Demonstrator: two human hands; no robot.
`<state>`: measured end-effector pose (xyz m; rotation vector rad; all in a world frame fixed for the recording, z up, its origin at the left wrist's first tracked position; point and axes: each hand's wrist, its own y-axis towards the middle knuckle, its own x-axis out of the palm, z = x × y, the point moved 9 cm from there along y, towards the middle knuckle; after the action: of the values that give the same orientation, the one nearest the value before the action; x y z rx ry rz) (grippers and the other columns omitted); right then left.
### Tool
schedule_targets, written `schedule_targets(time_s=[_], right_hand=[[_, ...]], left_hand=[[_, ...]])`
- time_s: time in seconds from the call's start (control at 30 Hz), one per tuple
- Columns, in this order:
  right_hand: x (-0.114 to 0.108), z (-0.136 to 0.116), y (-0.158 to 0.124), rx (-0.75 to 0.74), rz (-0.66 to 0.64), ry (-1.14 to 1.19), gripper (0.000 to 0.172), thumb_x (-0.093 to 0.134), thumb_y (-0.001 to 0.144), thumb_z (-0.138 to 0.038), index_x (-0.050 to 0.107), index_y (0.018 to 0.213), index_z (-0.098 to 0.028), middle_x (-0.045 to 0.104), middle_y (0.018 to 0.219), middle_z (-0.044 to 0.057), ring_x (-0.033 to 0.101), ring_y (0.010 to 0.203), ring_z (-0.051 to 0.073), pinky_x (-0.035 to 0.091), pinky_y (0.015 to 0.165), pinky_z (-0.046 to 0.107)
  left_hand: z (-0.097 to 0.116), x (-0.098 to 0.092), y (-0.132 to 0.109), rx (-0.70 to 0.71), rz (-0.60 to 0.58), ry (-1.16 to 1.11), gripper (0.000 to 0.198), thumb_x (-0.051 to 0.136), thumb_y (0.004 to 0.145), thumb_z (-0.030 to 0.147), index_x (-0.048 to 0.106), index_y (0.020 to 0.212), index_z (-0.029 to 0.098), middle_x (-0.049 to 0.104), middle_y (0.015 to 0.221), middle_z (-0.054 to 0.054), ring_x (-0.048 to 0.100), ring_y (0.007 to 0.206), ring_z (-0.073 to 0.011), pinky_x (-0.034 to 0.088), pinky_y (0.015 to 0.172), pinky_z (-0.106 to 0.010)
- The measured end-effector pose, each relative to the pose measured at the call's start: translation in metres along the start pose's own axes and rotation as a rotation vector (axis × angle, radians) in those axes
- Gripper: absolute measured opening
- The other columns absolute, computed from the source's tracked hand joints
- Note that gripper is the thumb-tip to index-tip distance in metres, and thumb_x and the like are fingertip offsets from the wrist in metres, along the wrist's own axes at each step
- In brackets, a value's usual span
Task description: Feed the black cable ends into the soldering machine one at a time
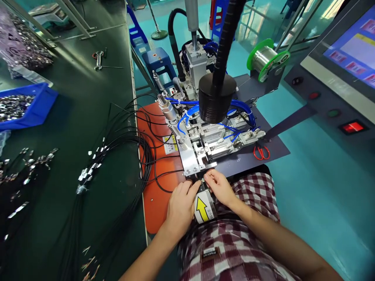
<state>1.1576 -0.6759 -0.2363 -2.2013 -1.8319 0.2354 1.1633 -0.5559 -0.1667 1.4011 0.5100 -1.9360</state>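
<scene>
At the near edge of the metal machine, my left hand has its thumb and fingers drawn together. My right hand pinches close beside it, fingertips almost meeting the left ones. Whatever lies between the fingertips is too small and covered to name. Just below them is a plate with a yellow arrow label. Black cables loop across the orange board left of my hands. A bundle of cables with metal connector ends lies on the dark green table.
A black flexible duct with a round head hangs over the machine. Red-handled scissors lie to its right. A wire spool and a control panel stand farther right. A blue bin of metal parts sits left.
</scene>
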Motion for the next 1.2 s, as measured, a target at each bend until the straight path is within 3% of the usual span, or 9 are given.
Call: schedule_targets(time_s=[0.17, 0.37, 0.5, 0.63, 0.8, 0.97, 1.2], right_hand=[[0.007, 0.013, 0.001, 0.131, 0.003, 0.239, 0.038, 0.06, 0.079, -0.052, 0.043, 0.068, -0.02, 0.033, 0.051, -0.009, 0.024, 0.045, 0.007, 0.018, 0.043, 0.023], [0.011, 0.012, 0.002, 0.169, -0.039, 0.298, 0.04, 0.062, 0.075, -0.054, 0.044, 0.068, -0.02, 0.034, 0.05, -0.01, 0.024, 0.043, 0.006, 0.015, 0.043, 0.022], [0.011, 0.011, 0.002, 0.172, -0.046, 0.306, 0.04, 0.062, 0.075, -0.054, 0.043, 0.068, -0.02, 0.035, 0.049, -0.01, 0.024, 0.043, 0.006, 0.016, 0.043, 0.022], [0.011, 0.011, 0.002, 0.174, -0.052, 0.307, 0.039, 0.063, 0.074, -0.053, 0.044, 0.067, -0.02, 0.038, 0.05, -0.009, 0.027, 0.044, 0.006, 0.017, 0.044, 0.022], [0.011, 0.011, 0.003, 0.167, -0.051, 0.3, 0.039, 0.063, 0.075, -0.053, 0.045, 0.068, -0.019, 0.038, 0.05, -0.01, 0.027, 0.043, 0.006, 0.018, 0.044, 0.021], [0.006, 0.013, 0.003, 0.151, -0.052, 0.279, 0.043, 0.063, 0.076, -0.058, 0.047, 0.067, -0.019, 0.044, 0.052, -0.007, 0.034, 0.044, 0.007, 0.026, 0.045, 0.022], [-0.03, 0.041, -0.015, 0.222, 0.083, 0.26, 0.052, 0.053, 0.078, -0.07, 0.054, 0.078, -0.018, 0.048, 0.056, -0.005, 0.038, 0.045, 0.009, 0.029, 0.047, 0.023]], left_hand=[[-0.001, 0.0, 0.001, -0.015, 0.02, -0.037, 0.04, 0.045, 0.086, 0.007, 0.058, 0.122, 0.016, 0.061, 0.094, -0.009, 0.055, 0.083, -0.0228, 0.05, 0.072, -0.036], [-0.017, -0.01, -0.008, -0.068, 0.141, -0.256, 0.034, 0.038, 0.091, 0.007, 0.058, 0.117, 0.017, 0.057, 0.106, -0.01, 0.057, 0.1, -0.0188, 0.051, 0.085, -0.031], [-0.029, -0.012, -0.041, -0.113, 0.167, -0.08, 0.041, 0.04, 0.093, 0.01, 0.049, 0.132, 0.018, 0.052, 0.125, -0.013, 0.051, 0.115, -0.0228, 0.045, 0.098, -0.038], [-0.029, -0.009, -0.068, -0.132, 0.138, 0.183, 0.059, 0.046, 0.093, 0.02, 0.027, 0.149, 0.02, 0.048, 0.14, -0.012, 0.042, 0.128, -0.0295, 0.036, 0.107, -0.046], [-0.027, -0.006, -0.068, -0.186, 0.095, 0.289, 0.065, 0.047, 0.093, 0.033, 0.022, 0.151, 0.018, 0.041, 0.148, -0.011, 0.036, 0.134, -0.0313, 0.036, 0.109, -0.045], [-0.029, -0.005, -0.066, -0.225, 0.102, 0.297, 0.062, 0.044, 0.094, 0.033, 0.023, 0.15, 0.02, 0.04, 0.149, -0.008, 0.034, 0.137, -0.0292, 0.037, 0.109, -0.044], [-0.031, -0.004, -0.068, -0.235, 0.102, 0.288, 0.058, 0.044, 0.095, 0.035, 0.028, 0.149, 0.021, 0.041, 0.149, -0.006, 0.037, 0.136, -0.0276, 0.04, 0.106, -0.042]])
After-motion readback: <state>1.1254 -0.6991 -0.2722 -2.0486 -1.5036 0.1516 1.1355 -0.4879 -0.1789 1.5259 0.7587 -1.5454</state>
